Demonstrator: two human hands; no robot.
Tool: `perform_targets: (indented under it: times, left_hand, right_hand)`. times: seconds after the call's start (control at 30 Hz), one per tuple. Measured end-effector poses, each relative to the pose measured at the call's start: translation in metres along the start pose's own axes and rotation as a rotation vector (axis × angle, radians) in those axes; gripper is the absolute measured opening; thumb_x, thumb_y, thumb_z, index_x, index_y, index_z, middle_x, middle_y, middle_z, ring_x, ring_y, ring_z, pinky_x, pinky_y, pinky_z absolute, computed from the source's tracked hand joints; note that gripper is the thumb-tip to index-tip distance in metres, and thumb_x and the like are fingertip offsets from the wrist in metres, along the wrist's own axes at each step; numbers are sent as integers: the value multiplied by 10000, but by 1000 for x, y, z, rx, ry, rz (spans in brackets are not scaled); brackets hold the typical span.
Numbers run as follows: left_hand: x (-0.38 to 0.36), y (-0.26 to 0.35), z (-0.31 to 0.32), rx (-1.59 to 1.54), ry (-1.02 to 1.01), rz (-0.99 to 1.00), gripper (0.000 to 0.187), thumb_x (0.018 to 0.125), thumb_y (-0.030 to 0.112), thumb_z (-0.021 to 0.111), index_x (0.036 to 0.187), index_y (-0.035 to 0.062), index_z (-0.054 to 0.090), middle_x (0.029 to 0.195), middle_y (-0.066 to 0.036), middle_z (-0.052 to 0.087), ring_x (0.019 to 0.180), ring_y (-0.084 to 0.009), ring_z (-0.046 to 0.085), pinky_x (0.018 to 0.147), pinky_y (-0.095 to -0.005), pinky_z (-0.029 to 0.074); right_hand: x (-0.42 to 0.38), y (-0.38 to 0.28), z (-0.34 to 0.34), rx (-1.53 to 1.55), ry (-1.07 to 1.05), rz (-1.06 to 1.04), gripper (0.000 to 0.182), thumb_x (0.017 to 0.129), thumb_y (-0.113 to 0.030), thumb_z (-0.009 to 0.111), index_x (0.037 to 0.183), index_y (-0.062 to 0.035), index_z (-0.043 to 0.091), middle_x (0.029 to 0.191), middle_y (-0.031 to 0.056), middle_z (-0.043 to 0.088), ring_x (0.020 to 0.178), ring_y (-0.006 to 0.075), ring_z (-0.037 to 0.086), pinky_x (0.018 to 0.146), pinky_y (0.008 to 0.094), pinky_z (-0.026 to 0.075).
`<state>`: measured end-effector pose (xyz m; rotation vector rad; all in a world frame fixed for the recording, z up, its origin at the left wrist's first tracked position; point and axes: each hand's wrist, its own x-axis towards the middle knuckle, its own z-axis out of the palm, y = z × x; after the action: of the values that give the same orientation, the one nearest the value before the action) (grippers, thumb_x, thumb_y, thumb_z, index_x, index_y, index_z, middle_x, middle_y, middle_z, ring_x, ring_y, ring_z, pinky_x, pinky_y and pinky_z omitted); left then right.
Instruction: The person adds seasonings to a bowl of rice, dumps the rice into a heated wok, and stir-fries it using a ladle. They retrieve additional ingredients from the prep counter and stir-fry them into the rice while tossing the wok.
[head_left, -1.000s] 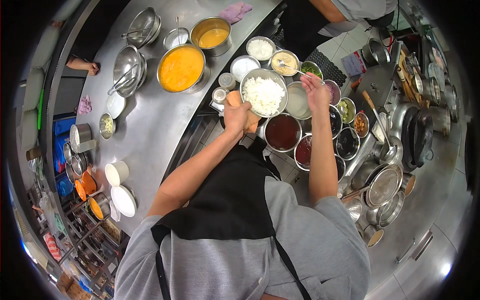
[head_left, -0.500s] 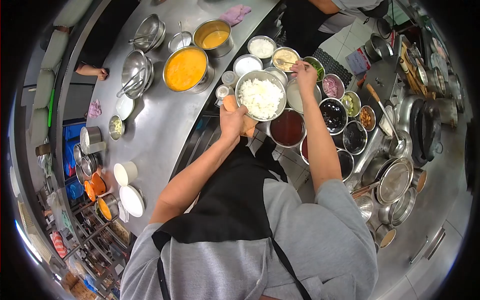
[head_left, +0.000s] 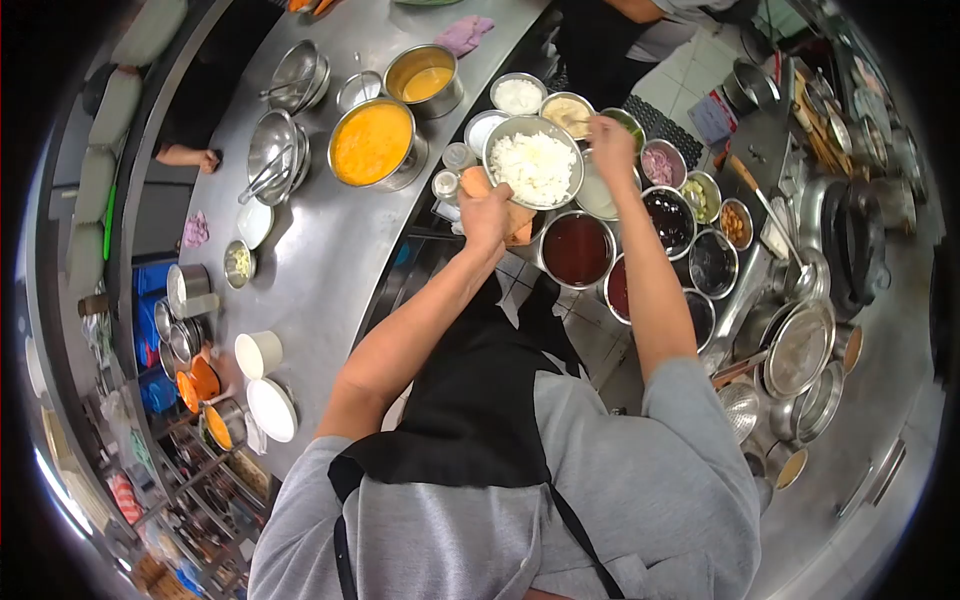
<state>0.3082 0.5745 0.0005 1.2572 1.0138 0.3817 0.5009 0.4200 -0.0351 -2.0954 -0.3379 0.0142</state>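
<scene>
My left hand (head_left: 486, 216) is closed on the rim of a metal bowl of white rice (head_left: 534, 170), with an orange cloth (head_left: 519, 226) folded between palm and bowl. The bowl hangs over several metal pots of seasonings, tilted a little towards me. Slightly blurred, my right hand (head_left: 612, 150) pinches the handle of a spoon (head_left: 579, 122). The spoon's tip is in a pot of pale yellow, grainy seasoning (head_left: 566, 112). Just left of that stands a pot of white powder (head_left: 519, 96), and a dark red sauce (head_left: 577, 250) sits below the bowl.
On the left steel counter stand a pot of beaten egg (head_left: 372, 143), stacked metal bowls (head_left: 272, 150) and a white plate (head_left: 272, 409). Sliced red onion (head_left: 660, 165) and dark sauces lie right of my forearm. Another person's hand (head_left: 207, 161) rests at the counter's far edge.
The bowl of rice and my left hand have shifted slightly right and up in view. My right hand has moved a little, with the spoon still at the pale yellow seasoning.
</scene>
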Motion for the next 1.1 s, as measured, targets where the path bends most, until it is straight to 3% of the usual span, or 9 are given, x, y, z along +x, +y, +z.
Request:
perform_targets:
  times: [0.07, 0.17, 0.23, 0.33, 0.4, 0.53, 0.67, 0.93, 1.1]
  left_hand:
    - [-11, 12, -15, -79, -102, -17, 428, 756, 20, 652, 1157, -53, 524, 1058, -153, 642, 910, -267, 678, 778, -366, 575]
    - [-29, 40, -31, -114, -357, -146, 520, 780, 59, 656, 1252, -39, 461, 1100, -153, 622, 958, -243, 659, 825, -348, 555]
    - [-27, 33, -44, 36, -319, -158, 513, 794, 111, 659, 1255, -19, 474, 1113, -152, 608, 970, -238, 638, 834, -371, 541]
    - [-34, 31, -59, 192, -346, -153, 701, 726, 166, 722, 1317, -35, 404, 1157, -179, 571, 1011, -273, 610, 869, -390, 518]
    - [-44, 33, -69, 151, -335, -130, 663, 704, 189, 729, 1257, -57, 459, 1126, -197, 607, 996, -262, 622, 858, -374, 518]
    - [-37, 14, -76, 133, -212, -78, 841, 636, 237, 757, 1357, -25, 411, 1143, -256, 634, 1076, -365, 630, 924, -410, 493]
    - [-39, 50, -106, 129, -262, -174, 861, 627, 236, 755, 1361, -43, 404, 1184, -240, 610, 1090, -356, 615, 942, -384, 479]
    - [-24, 80, -166, 24, -178, -201, 816, 620, 247, 762, 1302, -75, 450, 1149, -260, 614, 1073, -348, 616, 922, -377, 478]
    - [26, 51, -236, 16, -138, 24, 681, 655, 240, 783, 1237, -47, 575, 1163, -170, 651, 1052, -247, 631, 922, -345, 485]
  right_hand:
    - [1, 41, 31, -195, -131, -127, 261, 924, -187, 578, 1061, -13, 717, 996, 213, 702, 961, 380, 671, 870, 403, 508]
    - [-25, 50, 22, 275, -32, 305, 325, 936, -190, 553, 1190, -20, 665, 1157, 202, 677, 1095, 336, 633, 973, 384, 452]
    - [-69, 25, -15, -177, 30, -4, 434, 932, -147, 561, 1344, -10, 539, 1271, 200, 621, 1118, 312, 618, 1017, 366, 433]
    - [-177, -29, -47, 188, 342, 144, 231, 933, -133, 623, 1113, 3, 669, 1000, 103, 694, 889, 179, 649, 793, 295, 515]
    - [-242, -29, -53, 134, 174, 233, 129, 932, -120, 623, 931, 9, 621, 887, 63, 656, 756, 117, 561, 677, 273, 458]
    - [-317, -169, -8, 368, -436, 427, 213, 996, -204, 584, 893, -17, 599, 748, -3, 576, 661, 64, 488, 594, 238, 402]
    - [-319, -130, 27, 174, -868, 308, 269, 1003, -237, 588, 854, -15, 613, 724, -15, 573, 678, 45, 484, 612, 216, 387]
    - [-274, -175, 59, 166, -801, 221, 322, 1000, -248, 602, 767, -25, 596, 681, -82, 451, 626, 20, 357, 560, 211, 261]
    - [-265, -192, 59, 165, -1023, 356, 277, 994, -242, 610, 829, -19, 620, 694, -77, 485, 636, 12, 374, 562, 205, 274]
